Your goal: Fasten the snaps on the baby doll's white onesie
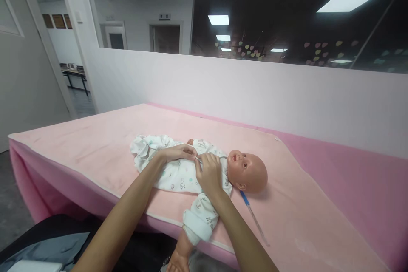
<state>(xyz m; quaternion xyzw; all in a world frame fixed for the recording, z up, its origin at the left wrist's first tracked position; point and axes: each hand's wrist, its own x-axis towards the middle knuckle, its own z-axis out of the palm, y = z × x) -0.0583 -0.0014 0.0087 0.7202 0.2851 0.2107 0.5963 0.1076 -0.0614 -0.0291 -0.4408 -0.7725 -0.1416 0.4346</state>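
Note:
A baby doll [250,174] lies on its back, head to the right, dressed in a white printed baby outfit [181,178]. Over its chest, the fingertips of my left hand [181,152] and my right hand [209,173] meet. Both hands are closed in a pinch on the front of the outfit, where a thin pale strip shows between the fingertips. My fingers cover part of this spot. One doll arm, its sleeve cuff turned back, hangs over the near table edge below my right wrist. A clear thermometer with a blue end [255,219] lies beside the doll's head.
A pale pink mat [79,144] covers most of the table, over a darker pink cloth [357,174] that hangs down the front. A white wall [242,93] with a window above it stands behind. At the left is a door [28,68].

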